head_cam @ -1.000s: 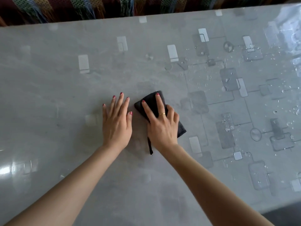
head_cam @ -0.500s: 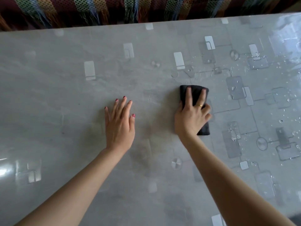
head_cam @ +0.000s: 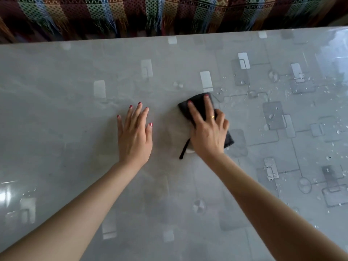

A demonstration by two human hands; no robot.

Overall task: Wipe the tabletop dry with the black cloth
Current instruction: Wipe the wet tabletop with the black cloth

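Note:
A folded black cloth (head_cam: 199, 107) lies on the glossy grey tabletop (head_cam: 75, 129) near the middle. My right hand (head_cam: 207, 132) presses flat on top of it, fingers spread, covering most of it; a thin black loop (head_cam: 184, 150) of the cloth sticks out by the wrist. My left hand (head_cam: 134, 132) rests flat on the bare table, a hand's width left of the cloth, fingers apart and holding nothing. Water drops (head_cam: 271, 116) dot the table right of the cloth.
The tabletop has a pattern of grey squares and lines, with many drops across its right part (head_cam: 329, 132). A striped, fringed woven fabric (head_cam: 169, 14) hangs beyond the far edge. Bright glare sits at the left edge (head_cam: 7, 193).
My right hand slid the cloth out to the right and has come back left, turning it at an angle. The left hand has stayed flat in place.

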